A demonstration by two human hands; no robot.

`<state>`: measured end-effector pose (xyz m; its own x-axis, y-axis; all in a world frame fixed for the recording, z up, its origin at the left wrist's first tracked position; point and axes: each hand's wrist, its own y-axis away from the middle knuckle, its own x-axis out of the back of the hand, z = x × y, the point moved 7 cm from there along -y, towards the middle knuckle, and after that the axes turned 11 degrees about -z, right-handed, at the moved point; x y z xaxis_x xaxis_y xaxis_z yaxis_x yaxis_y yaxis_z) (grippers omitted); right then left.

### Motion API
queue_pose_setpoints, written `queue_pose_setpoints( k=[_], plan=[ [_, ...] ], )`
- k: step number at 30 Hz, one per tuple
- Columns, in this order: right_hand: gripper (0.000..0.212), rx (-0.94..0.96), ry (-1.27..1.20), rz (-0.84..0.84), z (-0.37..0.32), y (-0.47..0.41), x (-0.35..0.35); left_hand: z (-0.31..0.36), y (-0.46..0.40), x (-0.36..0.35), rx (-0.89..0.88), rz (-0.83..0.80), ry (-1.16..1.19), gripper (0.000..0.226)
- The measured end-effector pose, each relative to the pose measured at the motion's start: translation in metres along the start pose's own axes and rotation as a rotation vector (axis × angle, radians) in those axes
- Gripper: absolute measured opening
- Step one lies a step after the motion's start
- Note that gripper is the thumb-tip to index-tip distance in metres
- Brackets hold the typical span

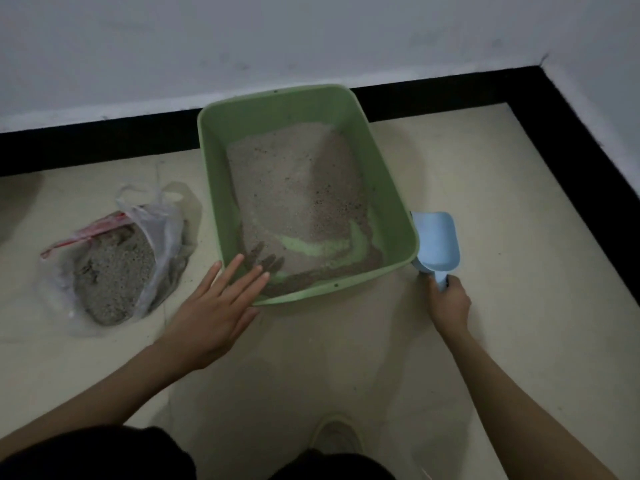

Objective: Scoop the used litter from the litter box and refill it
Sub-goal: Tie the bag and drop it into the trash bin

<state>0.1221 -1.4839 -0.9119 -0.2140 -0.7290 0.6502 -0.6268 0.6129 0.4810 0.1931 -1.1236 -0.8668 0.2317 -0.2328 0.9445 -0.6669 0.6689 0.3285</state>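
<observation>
A person crouches on the floor [502,341] over a green litter box [391,188] set near the wall [311,39], its far end close to the black skirting. The left hand [214,306] lies flat with fingers straight and spread, resting on the box's near-left rim and holding nothing, apparently to steady the box. The right hand [448,301] grips the handle of a blue scoop [437,242], whose bowl sits just beside the box's right wall, outside it and seemingly empty (the scoop appears parked between passes rather than working).

Inside the box, litter [298,188] is heaped toward the far end, while bare green floor shows in streaks along the near edge, which suggests the near part has been worked over. To the left, well apart from the box, an open plastic bag [152,230] lies slumped on the floor with grey litter in it; whether that is the used litter or the refill cannot be told.
</observation>
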Motion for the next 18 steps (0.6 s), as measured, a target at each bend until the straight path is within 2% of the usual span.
queue_pose_setpoints(
  k=[3,6,9,12,16,18],
  plan=[
    [0.062,-0.02,0.03,0.037,-0.003,0.008,0.012,0.001,-0.001,0.001,-0.007,-0.003,0.014,0.057],
    [0.056,0.1,0.148,0.141,-0.03,0.034,0.031,0.002,0.0,0.004,-0.008,0.007,0.066,0.055],
    [0.049,0.365,0.163,0.148,-0.083,0.064,0.026,-0.002,0.007,0.006,0.002,0.037,0.167,0.048],
    [0.044,0.649,0.229,0.091,-0.148,0.098,-0.007,-0.02,0.021,0.01,0.05,0.089,0.246,0.053],
    [0.042,1.075,0.398,-0.07,-0.236,0.148,-0.082,-0.08,0.054,0.012,0.269,0.144,0.425,0.059],
    [0.038,1.182,0.499,-0.185,-0.275,0.169,-0.126,-0.117,0.076,0.006,0.408,0.183,0.461,0.061]
  ],
)
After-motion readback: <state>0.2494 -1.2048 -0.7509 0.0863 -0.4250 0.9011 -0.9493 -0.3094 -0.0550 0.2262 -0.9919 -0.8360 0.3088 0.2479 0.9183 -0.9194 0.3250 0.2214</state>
